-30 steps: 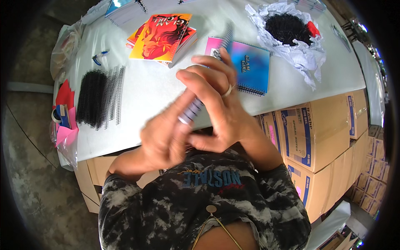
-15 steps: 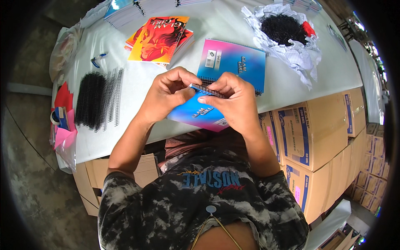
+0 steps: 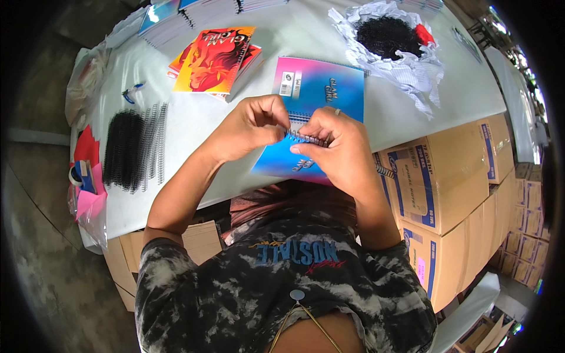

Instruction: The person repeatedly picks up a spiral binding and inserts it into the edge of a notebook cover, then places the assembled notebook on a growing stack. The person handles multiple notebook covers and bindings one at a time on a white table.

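Observation:
My left hand [image 3: 263,128] pinches the left end of a black spiral binding coil [image 3: 308,139] at the top edge of a blue and pink notebook [image 3: 281,160]. With thumb and fingers closed, my right hand [image 3: 334,141] grips the same coil farther right. A stretch of coil [image 3: 384,167] sticks out beyond my right wrist, apparently its far end. The fingertips partly hide how the coil sits in the notebook's holes. Just beyond my hands, another blue and pink spiral notebook [image 3: 322,85] lies on the table.
Loose black coils [image 3: 125,150] lie in a row at left, near blue-handled cutters [image 3: 132,93]. Orange and red notebooks [image 3: 213,62] are piled behind. A tangle of black coils [image 3: 388,38] rests in crumpled paper at far right. Cardboard boxes [image 3: 453,170] stand beside the table's right edge.
The notebook has tipped flatter, and my right hand has moved slightly right and down along the coil. A coil end now shows past my right wrist. The whole view has shifted a little.

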### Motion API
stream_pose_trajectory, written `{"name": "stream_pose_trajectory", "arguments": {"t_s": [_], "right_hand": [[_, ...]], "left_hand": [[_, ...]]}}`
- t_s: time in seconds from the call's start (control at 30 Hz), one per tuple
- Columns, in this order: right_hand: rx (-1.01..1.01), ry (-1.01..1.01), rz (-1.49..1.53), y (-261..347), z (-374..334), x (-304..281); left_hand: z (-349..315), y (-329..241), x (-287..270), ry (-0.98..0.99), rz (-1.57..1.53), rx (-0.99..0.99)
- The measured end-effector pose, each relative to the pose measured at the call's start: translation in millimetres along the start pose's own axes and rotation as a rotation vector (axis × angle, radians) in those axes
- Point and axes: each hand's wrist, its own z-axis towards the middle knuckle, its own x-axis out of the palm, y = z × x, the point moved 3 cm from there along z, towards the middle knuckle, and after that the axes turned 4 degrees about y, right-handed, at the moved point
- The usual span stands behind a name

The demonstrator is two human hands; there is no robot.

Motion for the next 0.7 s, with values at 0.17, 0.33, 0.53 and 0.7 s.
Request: {"name": "stream_pose_trajectory", "arguments": {"t_s": [0.17, 0.33, 0.53, 0.7], "right_hand": [[0.012, -0.014, -0.046, 0.1, -8.9, -6.0], [-0.191, -0.395, -0.106, 8.5, -19.5, -44.6], [-0.265, -1.009, 0.093, -81.7, 0.4, -72.4], [-0.073, -0.9, 0.286, -160.9, 3.9, -25.9]], "left_hand": [[5.9, 1.8, 9.7, 0.04, 0.035, -0.034], [1.8, -10.9, 17.2, -0.027, 0.73, 0.195], [48.7, 8.6, -16.0, -0.858, 0.485, 0.541], [60.4, 84.8, -45.2, -0.939, 1.166, 0.268]]}}
